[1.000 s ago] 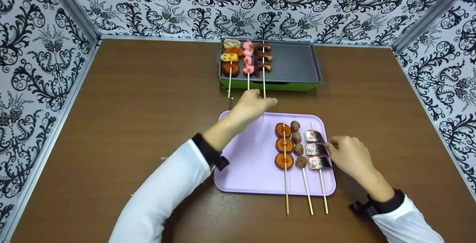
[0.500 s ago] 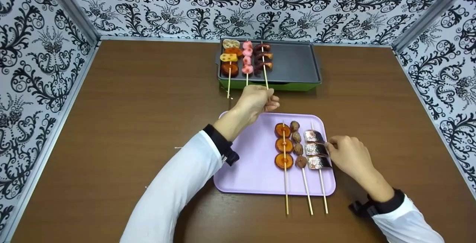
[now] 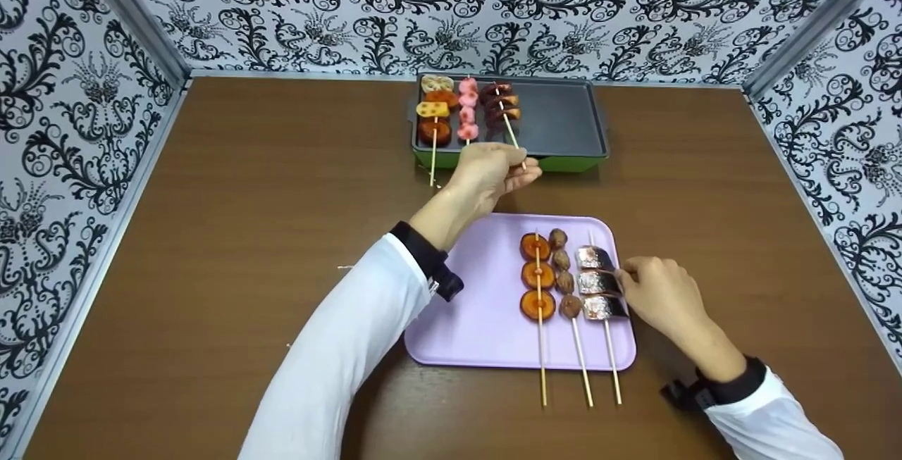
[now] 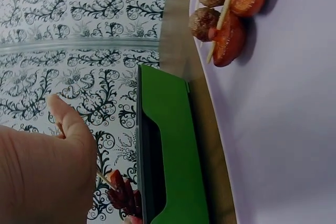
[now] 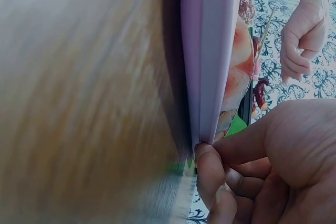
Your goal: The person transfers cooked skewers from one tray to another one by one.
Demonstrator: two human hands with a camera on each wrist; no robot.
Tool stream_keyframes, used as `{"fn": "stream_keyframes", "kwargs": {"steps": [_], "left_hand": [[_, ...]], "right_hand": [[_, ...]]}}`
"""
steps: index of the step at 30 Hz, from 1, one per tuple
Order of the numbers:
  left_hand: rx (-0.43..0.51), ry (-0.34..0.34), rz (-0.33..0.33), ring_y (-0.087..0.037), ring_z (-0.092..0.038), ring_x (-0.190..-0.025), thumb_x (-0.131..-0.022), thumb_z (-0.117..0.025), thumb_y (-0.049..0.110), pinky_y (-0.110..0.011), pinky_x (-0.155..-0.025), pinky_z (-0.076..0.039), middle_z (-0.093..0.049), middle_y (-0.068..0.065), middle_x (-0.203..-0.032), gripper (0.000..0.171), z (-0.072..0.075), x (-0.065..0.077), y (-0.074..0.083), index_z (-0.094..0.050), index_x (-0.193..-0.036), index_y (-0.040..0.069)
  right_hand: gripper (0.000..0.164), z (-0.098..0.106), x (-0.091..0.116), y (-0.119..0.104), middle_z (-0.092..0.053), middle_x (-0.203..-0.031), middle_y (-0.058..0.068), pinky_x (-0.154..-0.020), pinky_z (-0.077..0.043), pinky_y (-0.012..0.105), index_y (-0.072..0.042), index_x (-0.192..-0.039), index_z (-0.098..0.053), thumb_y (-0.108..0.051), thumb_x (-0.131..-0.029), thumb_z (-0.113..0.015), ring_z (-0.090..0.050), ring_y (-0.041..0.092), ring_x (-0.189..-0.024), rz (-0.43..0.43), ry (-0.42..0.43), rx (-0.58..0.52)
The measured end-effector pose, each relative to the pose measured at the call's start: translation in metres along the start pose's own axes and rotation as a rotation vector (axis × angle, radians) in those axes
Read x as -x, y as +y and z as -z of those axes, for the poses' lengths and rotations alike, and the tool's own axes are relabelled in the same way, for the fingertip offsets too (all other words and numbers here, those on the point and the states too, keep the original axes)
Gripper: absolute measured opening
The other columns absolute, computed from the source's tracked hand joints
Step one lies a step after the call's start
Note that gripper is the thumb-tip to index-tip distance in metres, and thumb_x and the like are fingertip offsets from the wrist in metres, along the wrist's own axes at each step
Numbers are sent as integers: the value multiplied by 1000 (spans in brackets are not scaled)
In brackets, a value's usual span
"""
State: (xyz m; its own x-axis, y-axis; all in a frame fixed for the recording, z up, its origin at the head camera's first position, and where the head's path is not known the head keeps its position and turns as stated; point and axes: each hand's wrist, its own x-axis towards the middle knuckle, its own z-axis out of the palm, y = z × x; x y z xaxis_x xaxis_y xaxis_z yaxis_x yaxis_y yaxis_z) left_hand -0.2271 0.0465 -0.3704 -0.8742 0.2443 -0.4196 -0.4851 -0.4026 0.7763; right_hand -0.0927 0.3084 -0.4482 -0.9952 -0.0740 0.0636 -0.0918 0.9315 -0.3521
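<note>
In the head view my left hand (image 3: 486, 175) grips the stick of a skewer (image 3: 502, 102) of dark red, curled pieces at the front edge of the grill pan (image 3: 560, 115). That stick slants, its handle end toward the right. In the left wrist view the pieces (image 4: 122, 192) show beyond the hand (image 4: 47, 171). Left of it on the pan lie a skewer of pink pieces (image 3: 468, 111) and a mixed skewer (image 3: 434, 110). My right hand (image 3: 666, 298) pinches the right rim of the lilac tray (image 3: 465, 333), thumb and fingers around the rim (image 5: 215, 56).
On the tray's right half lie skewers of orange slices (image 3: 538, 275), brown balls (image 3: 564, 282) and silver-skinned fish pieces (image 3: 599, 284), sticks overhanging the front edge. The pan sits on a green base (image 3: 574, 163), near the patterned back wall (image 3: 451, 16) of the wooden table (image 3: 282, 185).
My left hand has closed on the dark red skewer's stick and moved up and right. The stick, formerly upright in view, now slants and its pieces have turned. My right hand stays at the tray rim.
</note>
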Motion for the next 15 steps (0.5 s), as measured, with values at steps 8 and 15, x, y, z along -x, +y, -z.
{"fn": "stream_keyframes", "kwargs": {"steps": [8, 15], "left_hand": [[-51, -117, -18, -26, -70, -78, -96, -63, -5, -32, -79, -59, -69, -22, -93, 13, 10, 13, 14, -66, -107, -10], [-109, -239, -52, -27, -71, -76, -96, -64, -1, -37, -82, -59, -69, -25, -97, 14, 17, 42, 24, -67, -107, -9]], "right_hand": [[12, -2, 0, 1, -67, -73, 14, -48, -43, 54, -5, -80, -72, -11, -91, -68, -60, 33, -60, 7, 10, 4], [11, 0, -1, 1, -66, -71, 11, -49, -43, 51, -5, -82, -73, -10, -91, -68, -58, 29, -59, 10, 9, 0]]}}
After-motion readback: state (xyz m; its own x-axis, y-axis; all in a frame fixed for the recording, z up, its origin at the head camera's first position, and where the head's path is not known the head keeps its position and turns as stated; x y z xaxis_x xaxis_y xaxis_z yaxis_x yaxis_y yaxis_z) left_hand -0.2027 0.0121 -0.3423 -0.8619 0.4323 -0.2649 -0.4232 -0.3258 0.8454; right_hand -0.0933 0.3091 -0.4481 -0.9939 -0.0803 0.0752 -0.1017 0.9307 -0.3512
